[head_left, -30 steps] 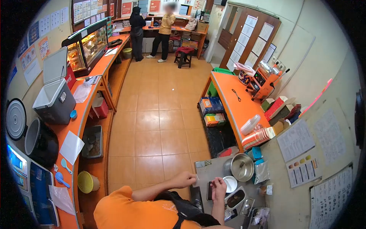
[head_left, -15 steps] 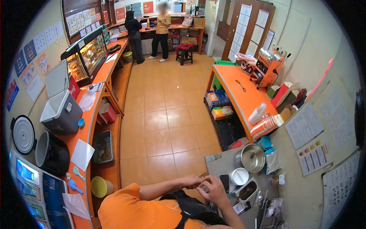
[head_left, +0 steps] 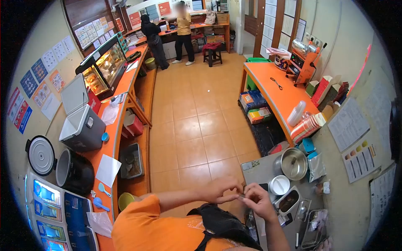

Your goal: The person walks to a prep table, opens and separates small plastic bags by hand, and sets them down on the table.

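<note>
My left hand (head_left: 224,190) reaches across in front of my body from the orange sleeve (head_left: 136,215). Its thumb and fingers are bent together in a pinch. Close against its fingertips is my right hand (head_left: 256,200), also pinching. Between the two sets of fingertips is something small and greyish, too small to name. Both hands are held in front of the black apron (head_left: 222,221), left of the metal counter (head_left: 261,167). The white round tub (head_left: 279,185) stands nearest to my right hand.
A steel pot (head_left: 293,164) and a metal container (head_left: 287,201) stand on the right counter. Scissors (head_left: 276,83) and an orange sealing machine (head_left: 301,62) are on the orange table. Left are a grey cooler box (head_left: 83,127) and black pot (head_left: 74,169). Two people stand far back.
The view has swung left, so the room sits further right. My hands have risen a little and drawn slightly apart, still meeting at the fingertips. A distant person's arm has shifted.
</note>
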{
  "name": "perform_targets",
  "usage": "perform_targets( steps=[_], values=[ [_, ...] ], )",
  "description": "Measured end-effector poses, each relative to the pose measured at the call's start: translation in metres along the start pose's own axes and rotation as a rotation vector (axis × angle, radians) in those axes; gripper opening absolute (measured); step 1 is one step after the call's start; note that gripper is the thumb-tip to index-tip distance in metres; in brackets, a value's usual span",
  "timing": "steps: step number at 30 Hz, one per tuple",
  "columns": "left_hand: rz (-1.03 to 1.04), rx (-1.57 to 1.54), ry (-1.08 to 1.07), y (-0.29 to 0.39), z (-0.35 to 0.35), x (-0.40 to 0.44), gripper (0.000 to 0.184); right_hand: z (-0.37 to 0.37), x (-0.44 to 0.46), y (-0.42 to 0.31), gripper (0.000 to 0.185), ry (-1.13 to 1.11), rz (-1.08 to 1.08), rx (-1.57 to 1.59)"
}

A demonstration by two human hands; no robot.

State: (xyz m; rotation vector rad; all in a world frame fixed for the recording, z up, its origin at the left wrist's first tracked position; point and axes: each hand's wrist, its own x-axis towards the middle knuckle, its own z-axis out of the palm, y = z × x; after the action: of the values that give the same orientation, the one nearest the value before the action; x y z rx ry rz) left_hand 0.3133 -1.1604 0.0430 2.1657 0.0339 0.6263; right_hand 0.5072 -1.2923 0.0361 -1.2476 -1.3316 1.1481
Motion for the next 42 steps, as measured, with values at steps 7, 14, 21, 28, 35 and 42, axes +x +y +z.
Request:
perform_targets(
  steps=[7,14,21,28,35,42],
  values=[
    [-0.017,-0.484,-0.292,0.002,-0.013,0.019,0.014,0.003,0.003,-0.01,0.009,0.019,-0.02,0.558],
    [-0.171,-0.867,-0.007,0.002,0.018,0.008,0.017,0.027,-0.008,0.025,0.018,0.154,-0.179,0.827],
    [-0.18,-1.12,-0.059,-0.001,0.038,0.005,0.023,0.027,-0.016,0.022,0.023,0.129,-0.178,0.895],
    [0.022,-0.759,-0.184,-0.005,0.033,0.024,0.019,0.009,-0.024,0.012,0.025,0.084,-0.212,0.739],
    [-0.225,-1.018,-0.372,-0.012,0.023,0.026,0.016,0.013,-0.016,0.033,0.028,0.068,-0.184,0.908],
    [-0.556,-1.59,-0.113,-0.026,0.07,0.005,0.017,0.015,-0.025,0.046,0.03,0.108,-0.289,0.987]
  ],
)
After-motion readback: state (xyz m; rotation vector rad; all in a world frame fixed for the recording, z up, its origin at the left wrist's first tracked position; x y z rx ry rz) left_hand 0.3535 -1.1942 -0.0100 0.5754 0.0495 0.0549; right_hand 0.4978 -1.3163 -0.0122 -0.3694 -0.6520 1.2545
